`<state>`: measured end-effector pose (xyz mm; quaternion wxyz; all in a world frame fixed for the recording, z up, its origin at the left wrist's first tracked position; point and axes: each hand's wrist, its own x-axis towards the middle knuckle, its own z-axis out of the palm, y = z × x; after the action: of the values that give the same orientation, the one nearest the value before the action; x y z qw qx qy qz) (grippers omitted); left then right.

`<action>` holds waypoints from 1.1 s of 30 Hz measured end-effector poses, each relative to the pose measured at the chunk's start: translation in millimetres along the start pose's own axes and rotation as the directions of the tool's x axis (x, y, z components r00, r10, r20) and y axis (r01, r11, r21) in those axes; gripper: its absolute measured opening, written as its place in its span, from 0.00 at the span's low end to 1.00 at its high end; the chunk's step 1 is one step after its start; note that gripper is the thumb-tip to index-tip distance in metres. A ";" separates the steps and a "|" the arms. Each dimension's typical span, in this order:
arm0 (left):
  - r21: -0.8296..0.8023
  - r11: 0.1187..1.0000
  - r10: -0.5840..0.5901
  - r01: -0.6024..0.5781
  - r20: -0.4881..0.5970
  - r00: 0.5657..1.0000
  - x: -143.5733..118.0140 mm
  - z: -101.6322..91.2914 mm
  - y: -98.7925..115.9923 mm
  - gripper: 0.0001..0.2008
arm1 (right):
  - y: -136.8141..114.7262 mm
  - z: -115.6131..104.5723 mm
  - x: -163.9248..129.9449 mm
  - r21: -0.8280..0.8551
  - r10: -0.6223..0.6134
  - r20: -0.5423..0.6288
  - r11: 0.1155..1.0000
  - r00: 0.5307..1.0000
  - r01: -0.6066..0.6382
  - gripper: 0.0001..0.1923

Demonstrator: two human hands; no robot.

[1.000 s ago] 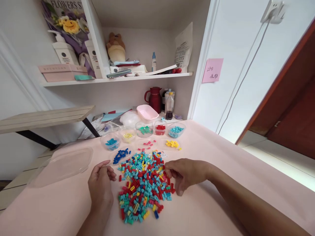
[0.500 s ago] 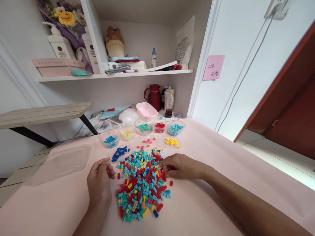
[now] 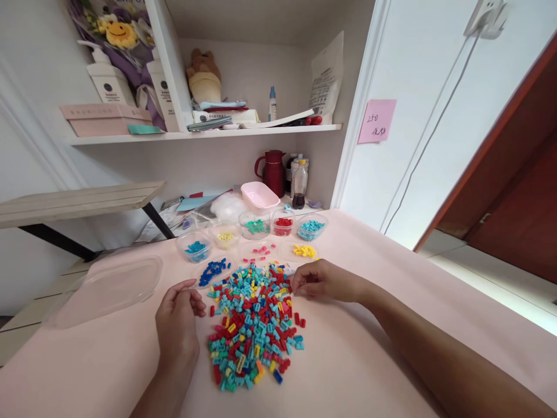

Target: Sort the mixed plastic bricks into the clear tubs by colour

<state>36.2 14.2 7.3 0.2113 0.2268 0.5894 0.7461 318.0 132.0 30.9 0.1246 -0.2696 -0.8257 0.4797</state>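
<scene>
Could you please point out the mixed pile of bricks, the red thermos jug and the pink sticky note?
mixed pile of bricks [image 3: 252, 325]: head view, centre.
red thermos jug [image 3: 274, 174]: head view, body.
pink sticky note [image 3: 376, 121]: head view, middle.

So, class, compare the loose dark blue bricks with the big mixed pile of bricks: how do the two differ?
The loose dark blue bricks are one colour and few, lying beyond the left hand. The big mixed pile of bricks holds teal, red and yellow, is far larger, and lies between both hands. Both rest on the pink table.
</scene>
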 end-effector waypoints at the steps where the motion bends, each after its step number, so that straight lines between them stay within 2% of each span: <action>1: 0.000 1.000 -0.001 0.001 0.001 1.000 -0.2 0.2 0.3 0.10 | -0.7 -1.0 -1.5 0.038 0.011 0.039 0.999 0.999 -0.013 0.08; 5: -0.002 1.000 0.001 -0.001 0.014 1.000 -0.7 0.1 0.8 0.10 | -3.8 -0.9 -6.0 0.116 0.040 0.277 0.990 0.960 -0.075 0.12; 9: 0.004 1.000 0.006 -0.006 0.019 1.000 -0.8 0.5 0.7 0.10 | -5.1 2.9 -5.7 0.104 0.015 0.352 0.993 0.936 -0.054 0.16; 18: 0.011 1.000 0.002 -0.003 0.042 0.999 -2.5 -0.4 2.0 0.10 | -5.0 7.2 -5.4 0.033 -0.027 0.326 0.999 0.945 0.017 0.16; 24: 0.039 0.999 0.004 -0.006 0.056 0.998 -1.8 -0.1 1.3 0.10 | -7.7 12.2 -4.1 -0.164 0.010 0.227 0.986 0.974 0.028 0.12; 29: 0.043 0.999 0.003 -0.005 0.050 0.999 -2.8 1.1 2.4 0.09 | -9.6 13.2 -1.8 -0.285 -0.027 0.138 0.956 0.990 0.066 0.05; 33: 0.043 0.999 0.000 -0.002 0.042 0.999 -2.4 1.5 2.8 0.10 | -9.1 10.0 -0.4 -0.308 -0.015 0.060 0.951 0.998 0.032 0.04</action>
<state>38.9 13.3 10.1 0.2183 0.2473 0.6007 0.7282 310.8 121.0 33.6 0.0633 -0.2622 -0.8968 0.3508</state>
